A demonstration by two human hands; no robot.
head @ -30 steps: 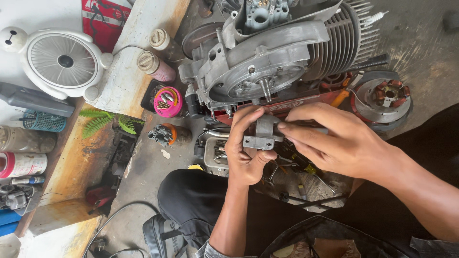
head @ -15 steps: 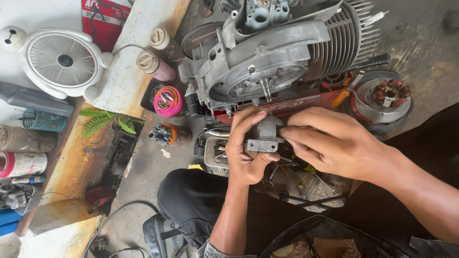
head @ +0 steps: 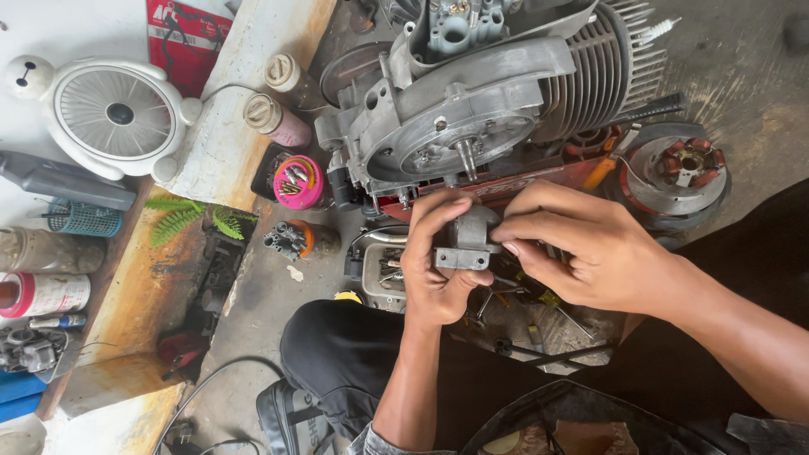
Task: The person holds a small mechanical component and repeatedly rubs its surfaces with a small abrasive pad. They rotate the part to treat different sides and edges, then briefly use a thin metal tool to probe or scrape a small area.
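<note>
The small metal part is a dull grey casting with a rounded upper body and a flat rectangular flange along its lower edge. It is held off the floor, upright, flange facing the camera, gripped between the left hand and the right hand, just below the engine.

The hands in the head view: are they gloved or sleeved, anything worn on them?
Both are bare: the left hand and right hand have no gloves, rings or watch. Both forearms are uncovered; only a bit of grey fabric shows at the left arm's bottom edge.
</note>
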